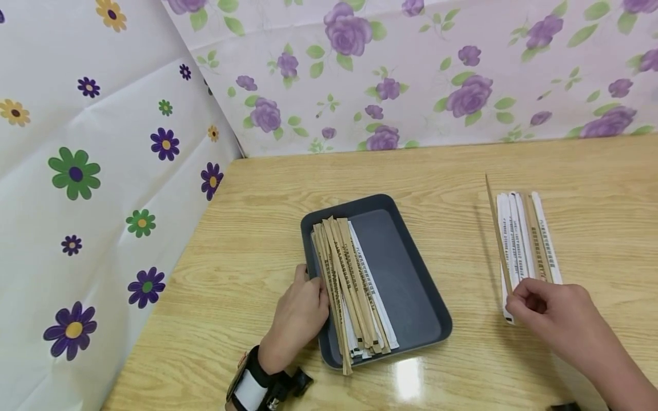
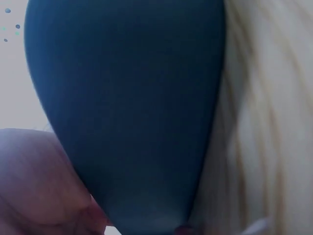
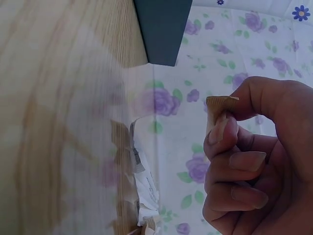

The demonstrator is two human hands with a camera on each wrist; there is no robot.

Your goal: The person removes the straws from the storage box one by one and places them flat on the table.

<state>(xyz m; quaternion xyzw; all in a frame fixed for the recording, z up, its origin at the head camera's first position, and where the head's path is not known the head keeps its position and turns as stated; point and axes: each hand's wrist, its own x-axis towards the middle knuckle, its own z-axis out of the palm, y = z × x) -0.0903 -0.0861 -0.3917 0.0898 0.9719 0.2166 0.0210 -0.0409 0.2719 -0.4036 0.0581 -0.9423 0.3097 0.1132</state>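
On the left, my left hand [image 1: 300, 311] grips the left rim of a dark grey tray [image 1: 411, 285], thumb near the rim. The tray's underside or side wall [image 2: 132, 112] fills the left wrist view. Several brown and white paper-wrapped straws [image 1: 354, 285] lie bunched in the tray's left half. My right hand [image 1: 557, 314] pinches one brown paper-wrapped straw [image 1: 496, 228] by its near end, thumb against forefinger. That straw's end [image 3: 218, 107] shows between the fingertips in the right wrist view. Beneath it, a row of white and brown wrapped straws [image 1: 521, 240] lies on the table.
The wooden table [image 1: 247, 240] meets a flowered back sheet [image 1: 411, 74] at its far edge. Another flower-patterned sheet [image 1: 103, 228] rises along the left. A black wrist camera strap [image 1: 254, 382] sits on my left wrist. Table surface lies between the tray and the straw row.
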